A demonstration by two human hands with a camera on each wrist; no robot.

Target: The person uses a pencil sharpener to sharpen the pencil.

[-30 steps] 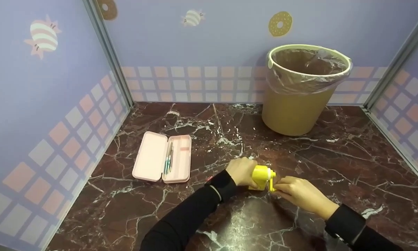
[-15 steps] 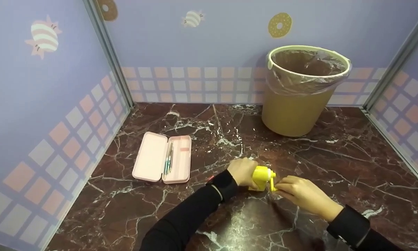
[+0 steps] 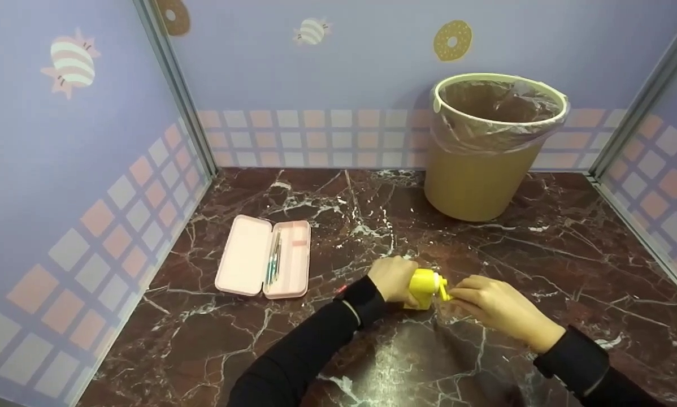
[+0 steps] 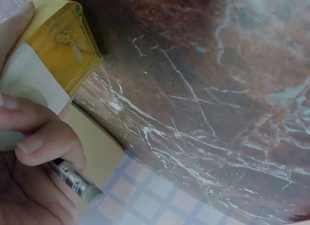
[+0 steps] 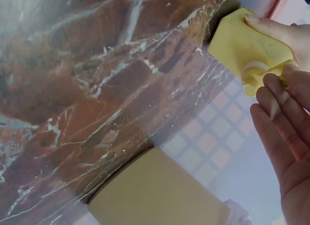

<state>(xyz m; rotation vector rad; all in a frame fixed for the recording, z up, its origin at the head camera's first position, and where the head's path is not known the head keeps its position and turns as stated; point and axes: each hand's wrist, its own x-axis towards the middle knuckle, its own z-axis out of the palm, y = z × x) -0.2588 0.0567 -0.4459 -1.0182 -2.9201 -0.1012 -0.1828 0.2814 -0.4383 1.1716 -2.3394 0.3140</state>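
Note:
A yellow hand-crank pencil sharpener stands on the marble tabletop, its amber see-through shavings drawer facing the left wrist camera. My left hand grips the sharpener's body from the left. Below those fingers, a dark pencil's eraser end sticks out, its other end hidden by the hand and sharpener. On the right side, my right hand pinches the yellow crank handle between thumb and fingertips, with the other fingers fairly straight.
An open pink pencil case with several thin pencils or brushes lies to the left. At the back right stands a lined bin. White crumbs are scattered mid-table. A small red thing shows beside the left cuff.
My right hand has turned the crank: the handle pointed down and now swings outward to the right and up a little. The left hand and sharpener stay in place.

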